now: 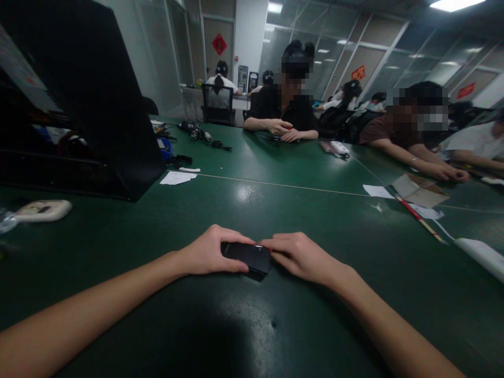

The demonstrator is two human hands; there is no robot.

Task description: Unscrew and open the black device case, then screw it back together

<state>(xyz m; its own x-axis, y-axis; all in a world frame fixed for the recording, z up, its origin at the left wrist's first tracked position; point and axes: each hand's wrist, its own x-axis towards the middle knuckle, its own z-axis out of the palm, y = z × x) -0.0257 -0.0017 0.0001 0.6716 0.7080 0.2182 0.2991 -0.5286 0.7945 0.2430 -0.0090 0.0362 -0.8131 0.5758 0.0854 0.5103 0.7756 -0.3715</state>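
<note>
A small black rectangular block [254,258] with a glossy top rests on the green table [220,315], and its exact kind cannot be told. My left hand [214,251] grips its left end, thumb along the near side and fingers along the far side. At the block's right end is my right hand [297,254], its fingers drawn together in a pinch. A bit of red shows at those fingertips, against the block's edge; what they hold is mostly hidden.
A large black open-sided case [134,121] stands at left, near a white device [45,210]. Cables [200,134] and paper [179,177] lie farther back. At right are an open cardboard box [419,190] and a red stick [419,218]. People sit across the table.
</note>
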